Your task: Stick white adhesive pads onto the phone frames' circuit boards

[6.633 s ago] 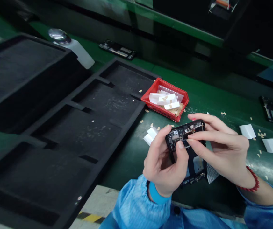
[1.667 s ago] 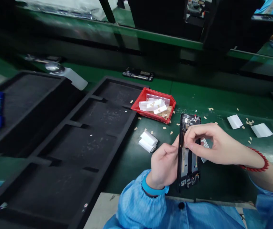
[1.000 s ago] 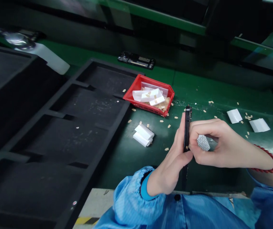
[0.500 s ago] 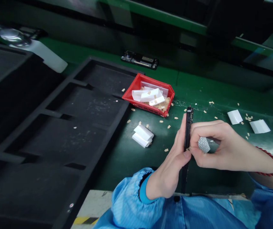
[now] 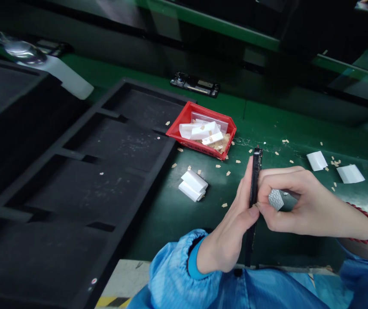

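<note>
My left hand point(image 5: 232, 231) grips a black phone assembly point(image 5: 253, 189), held upright and edge-on, with the palm and fingers along its left face and the thumb at its near edge. My right hand point(image 5: 293, 201) is closed in a pinch against the right face, close to my left thumb. A tiny tan bit shows at the fingertips, but whether it is pinched there cannot be made out. Beyond the right fingers lies a grey patterned piece point(image 5: 275, 199), partly covered by the hand. The phone's inner face is turned away from view.
A red bin point(image 5: 199, 150) holds white folded paper and tan tabs. Loose tabs and folded white papers point(image 5: 193, 186) lie on the green bench. A black compartment tray point(image 5: 83, 189) stands left. Another open phone point(image 5: 195, 84) lies at the back. A person's hand shows top right.
The whole view has shifted slightly, with bench items appearing a little lower. Both hands keep nearly the same hold on the phone assembly, and the right fingertips stay against its face.
</note>
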Demonstrator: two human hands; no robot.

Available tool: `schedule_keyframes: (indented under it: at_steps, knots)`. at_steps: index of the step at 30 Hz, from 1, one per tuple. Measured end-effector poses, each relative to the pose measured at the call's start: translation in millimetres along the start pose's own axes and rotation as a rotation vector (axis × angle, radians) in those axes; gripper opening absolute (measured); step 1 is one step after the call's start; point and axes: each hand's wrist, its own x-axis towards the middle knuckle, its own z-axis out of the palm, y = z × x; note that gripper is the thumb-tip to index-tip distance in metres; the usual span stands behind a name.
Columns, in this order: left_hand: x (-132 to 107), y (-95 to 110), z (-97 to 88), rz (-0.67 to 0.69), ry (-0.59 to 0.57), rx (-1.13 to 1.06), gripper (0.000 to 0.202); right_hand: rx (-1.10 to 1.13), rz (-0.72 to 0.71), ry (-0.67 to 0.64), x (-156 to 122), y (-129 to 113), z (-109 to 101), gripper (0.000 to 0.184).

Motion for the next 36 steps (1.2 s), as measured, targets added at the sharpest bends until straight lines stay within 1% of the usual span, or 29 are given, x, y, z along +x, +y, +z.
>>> schedule_keyframes:
  at_steps: [1,5,7,9,11,13,15,17,18,20,23,26,31,36]
  knots:
    - [0.3,0.9,-1.5,-0.008,-0.019,0.006,0.061,0.0,0.004,-0.001,-0.1,0.1,0.0,0.02]
    - [1.1,5.3,-9.7,-0.058,-0.168,0.1,0.061,0.006,0.006,-0.005,-0.7,-0.7,0.1,0.02]
    - [1.1,6.7,-12.3,-0.054,-0.197,0.128,0.06,0.011,-0.005,-0.007,-0.5,-1.3,0.1,0.02]
    - [1.0,7.5,-12.8,-0.036,-0.198,0.124,0.058,0.0,-0.013,-0.006,0.3,-1.2,0.0,0.02]
    - [0.9,7.9,-11.7,-0.027,-0.181,0.093,0.058,-0.026,-0.015,0.005,1.2,-0.2,-0.1,0.019]
    - [0.6,7.4,-9.9,-0.028,-0.141,0.042,0.058,-0.075,-0.019,0.038,0.8,1.2,0.3,0.015]
    - [0.2,5.1,-8.1,-0.035,-0.096,-0.039,0.058,-0.14,-0.04,0.126,-2.4,1.5,2.5,0.011]
    - [-0.7,1.5,-7.1,-0.043,-0.052,-0.123,0.062,-0.171,-0.076,0.248,-8.5,-0.3,7.9,0.009]
    - [-1.2,-0.6,-6.9,-0.043,-0.03,-0.145,0.064,-0.156,-0.1,0.297,-12.0,-1.9,11.9,0.01]
    - [-2.6,-4.2,-6.9,-0.028,0.017,-0.137,0.067,-0.081,-0.15,0.345,-18.1,-5.0,21.8,0.013]
    - [-4.5,-6.9,-6.3,0.026,0.055,-0.093,0.063,0.027,-0.215,0.373,-20.1,-5.8,36.9,0.015]
    - [-5.1,-6.6,-4.3,0.07,0.05,-0.093,0.06,0.083,-0.23,0.416,-14.3,-0.6,45.6,0.015]
    - [-5.2,-5.0,-2.0,0.098,0.041,-0.09,0.062,0.123,-0.194,0.4,-6.9,8.2,46.2,0.011]
    - [-6.7,-8.6,-6.4,0.114,-0.014,-0.066,0.057,0.168,-0.189,0.359,-6.4,8.6,45.1,0.012]
